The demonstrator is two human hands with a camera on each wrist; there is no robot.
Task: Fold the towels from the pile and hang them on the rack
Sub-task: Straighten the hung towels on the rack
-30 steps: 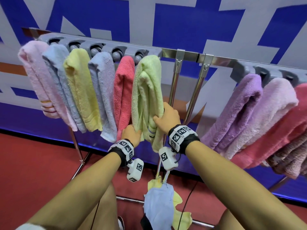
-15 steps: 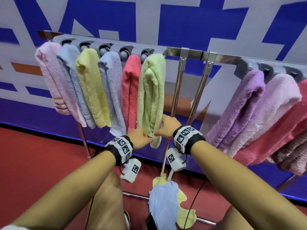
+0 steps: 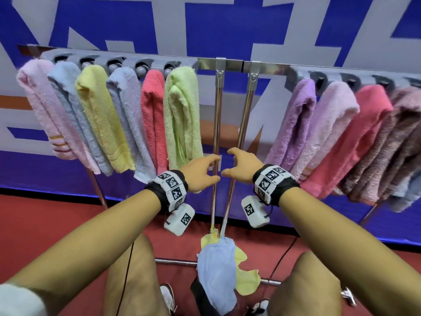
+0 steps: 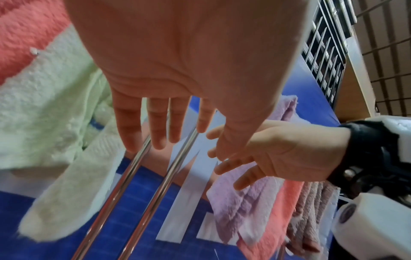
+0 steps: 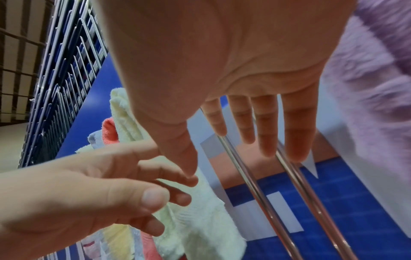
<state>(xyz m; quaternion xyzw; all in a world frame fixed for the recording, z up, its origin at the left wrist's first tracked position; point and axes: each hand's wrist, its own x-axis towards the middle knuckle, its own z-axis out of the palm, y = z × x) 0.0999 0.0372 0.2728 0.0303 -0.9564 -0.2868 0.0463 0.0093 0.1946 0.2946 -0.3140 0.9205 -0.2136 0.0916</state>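
A folded light green towel (image 3: pixel 182 117) hangs on the metal rack (image 3: pixel 230 65), rightmost of several towels on its left arms. My left hand (image 3: pixel 202 169) hovers just right of the towel's lower end, fingers relaxed and empty. My right hand (image 3: pixel 239 165) faces it a short way off, also empty, in front of the two chrome poles (image 3: pixel 216 133). The left wrist view shows the green towel (image 4: pixel 51 123) beside my spread fingers (image 4: pixel 131 130). In the right wrist view my straight fingers (image 5: pixel 295 133) lie before the poles. A blue towel (image 3: pixel 216 270) and a yellow towel (image 3: pixel 246 279) lie on the floor below.
Purple, pink, coral and brown towels (image 3: pixel 341 137) hang on the rack's right arms. A blue and white banner wall (image 3: pixel 205 26) stands behind. The floor (image 3: pixel 45 224) is red, with the rack's base bar (image 3: pixel 175 261) and a black cable crossing it.
Both hands have let go of the green towel's lower end and moved right, to in front of the poles. The towel now hangs free. The head view has shifted right.
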